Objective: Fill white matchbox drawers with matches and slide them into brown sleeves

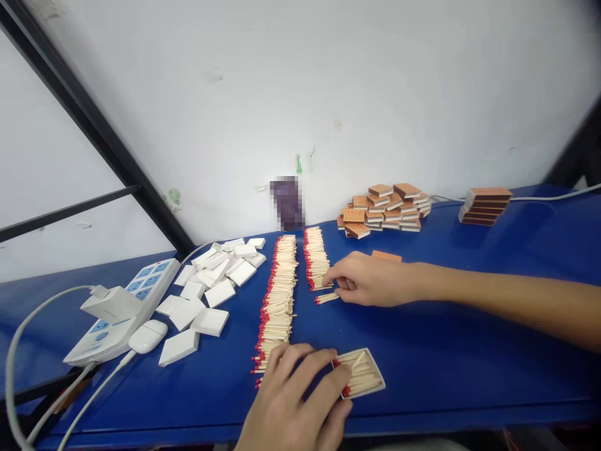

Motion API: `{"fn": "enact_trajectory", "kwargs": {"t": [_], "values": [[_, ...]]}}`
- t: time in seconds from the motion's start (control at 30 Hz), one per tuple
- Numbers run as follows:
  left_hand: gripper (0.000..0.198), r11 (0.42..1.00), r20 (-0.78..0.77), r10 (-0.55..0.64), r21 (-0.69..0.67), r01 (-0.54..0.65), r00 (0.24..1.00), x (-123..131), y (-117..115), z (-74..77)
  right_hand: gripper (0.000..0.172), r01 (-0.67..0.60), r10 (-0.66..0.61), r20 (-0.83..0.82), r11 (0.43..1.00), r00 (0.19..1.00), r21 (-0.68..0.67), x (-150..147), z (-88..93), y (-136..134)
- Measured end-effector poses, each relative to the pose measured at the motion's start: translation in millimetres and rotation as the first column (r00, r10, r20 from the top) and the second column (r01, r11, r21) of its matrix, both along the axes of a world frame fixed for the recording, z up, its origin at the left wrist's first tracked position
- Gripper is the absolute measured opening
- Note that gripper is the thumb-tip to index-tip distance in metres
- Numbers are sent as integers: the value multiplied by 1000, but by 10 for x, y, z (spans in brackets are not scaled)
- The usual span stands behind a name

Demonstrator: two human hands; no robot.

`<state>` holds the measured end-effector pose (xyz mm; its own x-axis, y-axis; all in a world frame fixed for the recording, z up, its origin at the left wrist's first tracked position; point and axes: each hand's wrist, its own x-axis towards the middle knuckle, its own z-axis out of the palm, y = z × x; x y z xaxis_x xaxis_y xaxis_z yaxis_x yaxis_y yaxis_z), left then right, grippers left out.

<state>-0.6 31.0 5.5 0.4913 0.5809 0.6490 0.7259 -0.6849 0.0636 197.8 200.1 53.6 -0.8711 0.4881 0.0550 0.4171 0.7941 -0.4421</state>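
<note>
My right hand (364, 280) is closed, with a small bunch of matches (325, 299) at its fingertips, red heads pointing left. It is at the near end of a shorter row of matches (317, 257). Below, my left hand (300, 394) curls its fingers over the left end of a white matchbox tray (384, 379). Loose matches (361, 371) lie in this tray, some partly covered by my fingers. A longer row of matches (277, 294) runs away from my left hand, red heads to the left.
White matchbox trays (211, 321) lie heaped at left, beside a power strip (154, 275) with a plugged-in charger (113, 305). Orange-brown matchboxes (387, 210) are piled against the wall, with a neat stack (486, 205) farther right. Another orange box (386, 255) lies behind my right hand.
</note>
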Motion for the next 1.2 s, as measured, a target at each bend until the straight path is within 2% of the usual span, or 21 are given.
{"fn": "enact_trajectory", "kwargs": {"t": [0.17,0.3,0.43,0.63,0.9,1.2], "values": [[16,1000,-7,7,-6,-7,1000,4,3,-6,18,-66,64,21,994,998,84,-2,-9,-10],[16,1000,1,8,2,-8,1000,18,13,1,14,-72,71,19,991,997,116,-1,-18,-7],[16,1000,-1,-2,-10,2,1000,18,8,27,18,-59,61,-12,992,998,108,4,-57,3],[16,1000,3,-2,-4,2,1000,19,7,30,30,-111,112,-37,993,993,49,0,-59,5],[16,1000,-6,-1,-6,1,1000,22,16,16,18,-127,130,-27,987,991,96,0,-75,5],[16,1000,-18,17,-17,-18,1000,4,6,-4,18,-126,129,-40,990,991,71,-18,-109,19]]}}
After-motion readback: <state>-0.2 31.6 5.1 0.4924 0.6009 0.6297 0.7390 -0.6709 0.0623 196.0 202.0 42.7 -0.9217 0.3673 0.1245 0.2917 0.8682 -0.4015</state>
